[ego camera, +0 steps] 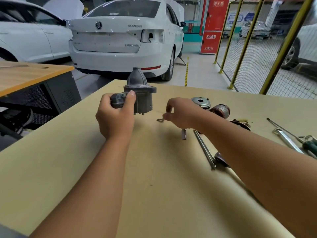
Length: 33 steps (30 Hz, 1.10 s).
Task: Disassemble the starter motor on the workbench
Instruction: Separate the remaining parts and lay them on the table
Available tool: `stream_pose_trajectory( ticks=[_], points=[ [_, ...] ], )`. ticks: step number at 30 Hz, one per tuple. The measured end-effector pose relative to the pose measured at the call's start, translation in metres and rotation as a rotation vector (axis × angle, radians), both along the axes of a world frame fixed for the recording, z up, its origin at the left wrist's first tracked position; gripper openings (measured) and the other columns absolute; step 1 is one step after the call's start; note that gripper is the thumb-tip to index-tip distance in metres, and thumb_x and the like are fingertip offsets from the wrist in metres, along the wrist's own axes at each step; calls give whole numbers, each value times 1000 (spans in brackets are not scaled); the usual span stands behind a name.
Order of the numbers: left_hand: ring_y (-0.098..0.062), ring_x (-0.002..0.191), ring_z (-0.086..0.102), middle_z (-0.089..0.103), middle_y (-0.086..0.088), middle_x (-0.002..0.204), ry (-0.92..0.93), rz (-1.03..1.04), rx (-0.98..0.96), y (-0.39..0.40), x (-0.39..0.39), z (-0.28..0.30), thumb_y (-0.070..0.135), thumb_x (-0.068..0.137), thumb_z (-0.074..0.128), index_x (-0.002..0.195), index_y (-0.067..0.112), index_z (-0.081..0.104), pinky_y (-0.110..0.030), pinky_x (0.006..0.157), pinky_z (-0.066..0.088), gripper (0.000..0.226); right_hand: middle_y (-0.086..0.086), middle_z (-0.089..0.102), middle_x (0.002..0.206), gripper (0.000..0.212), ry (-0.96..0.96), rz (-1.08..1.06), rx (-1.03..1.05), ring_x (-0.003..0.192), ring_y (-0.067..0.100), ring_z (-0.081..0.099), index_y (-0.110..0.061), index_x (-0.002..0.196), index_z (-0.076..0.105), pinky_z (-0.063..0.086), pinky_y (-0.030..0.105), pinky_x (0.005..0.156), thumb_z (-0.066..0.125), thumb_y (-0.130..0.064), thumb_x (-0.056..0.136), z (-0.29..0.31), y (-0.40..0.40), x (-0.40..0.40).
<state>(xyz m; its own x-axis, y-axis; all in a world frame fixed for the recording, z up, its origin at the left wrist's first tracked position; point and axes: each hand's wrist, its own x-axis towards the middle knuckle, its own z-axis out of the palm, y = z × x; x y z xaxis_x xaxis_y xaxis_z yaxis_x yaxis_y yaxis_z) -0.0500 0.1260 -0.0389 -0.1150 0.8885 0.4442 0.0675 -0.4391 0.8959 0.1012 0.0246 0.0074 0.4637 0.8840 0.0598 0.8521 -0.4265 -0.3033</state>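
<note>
On the tan workbench (pixel 154 169), the left hand (pixel 115 117) is gripping the grey cast-metal starter housing (pixel 139 93) at twelve o'clock while the right hand (pixel 180 112) is pinching a small loose screw (pixel 160 119), which risks rolling away.

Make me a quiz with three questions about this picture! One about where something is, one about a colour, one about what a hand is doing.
1. Where does the small bolt lie?
A. on the workbench
B. on the floor
C. on the car

2. What colour is the nearest car?
A. red
B. white
C. black

3. What is the left hand doing?
A. hanging idle
B. pointing
C. gripping the starter motor

Answers: 1 A, it lies on the board by the right hand. 2 B, its body is white. 3 C, fingers curl round the motor's barrel.
</note>
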Motion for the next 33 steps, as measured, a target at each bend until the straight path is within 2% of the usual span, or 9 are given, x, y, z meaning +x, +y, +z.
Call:
stream_pose_trajectory(
  ticks=[4,7,10,13,17,20,22,31,33],
  points=[
    [-11,79,64,66,21,79,60,-12,33,-2,1,-1,66,77,69,92,31,63,-26,63,42,39,12,61,126,39,-41,47,-95,93,26,50,-17,130,53,41,34,75,57,-41,100,-15,24,0],
    [-13,81,63,63,25,78,100,-14,41,-4,2,0,66,76,70,92,34,61,-28,67,40,37,11,63,119,29,-151,67,-187,88,27,52,-18,122,55,41,35,70,52,-39,101,-24,32,-9],
    [-16,81,63,62,25,76,144,-37,81,-6,2,-1,66,75,70,92,34,61,-30,67,42,37,9,62,100,28,-242,86,-208,80,28,53,-14,117,61,42,34,68,53,-36,101,-15,23,-13],
    [-19,83,65,62,24,76,186,-71,106,-8,5,-2,65,75,71,95,33,64,-32,68,48,39,6,60,89,27,-236,29,-142,81,27,58,-12,108,66,44,33,68,57,-36,100,12,-8,-1],
    [-18,82,65,64,22,79,203,-119,118,-14,10,-3,65,75,70,98,31,66,-33,70,51,42,3,63,83,19,-198,-106,-83,72,20,59,-19,85,64,41,29,56,64,-35,95,35,-67,22],
    [-7,74,63,64,24,78,236,-158,130,-21,15,-5,67,74,70,97,34,64,-30,66,45,41,2,61,86,20,-206,-170,-150,77,20,59,-18,91,65,49,33,63,66,-38,93,25,-95,27],
    [-15,78,63,65,20,78,281,-181,156,-26,15,-5,68,74,68,96,35,62,-30,66,42,40,3,63,93,20,-194,-164,-180,82,21,60,-19,94,68,55,37,73,66,-39,93,15,-102,26],
    [-22,79,60,65,14,81,375,-210,205,-37,14,-3,72,73,63,95,33,63,-31,64,39,45,3,61,84,26,-256,-212,-227,76,22,61,-18,91,65,50,31,60,63,-44,94,0,-103,19],
    [-23,79,60,66,13,82,379,-206,201,-39,15,-3,71,73,64,95,32,63,-31,64,39,45,4,63,85,28,-252,-209,-217,75,22,62,-18,90,66,54,34,63,63,-45,94,1,-103,19]
  ],
)
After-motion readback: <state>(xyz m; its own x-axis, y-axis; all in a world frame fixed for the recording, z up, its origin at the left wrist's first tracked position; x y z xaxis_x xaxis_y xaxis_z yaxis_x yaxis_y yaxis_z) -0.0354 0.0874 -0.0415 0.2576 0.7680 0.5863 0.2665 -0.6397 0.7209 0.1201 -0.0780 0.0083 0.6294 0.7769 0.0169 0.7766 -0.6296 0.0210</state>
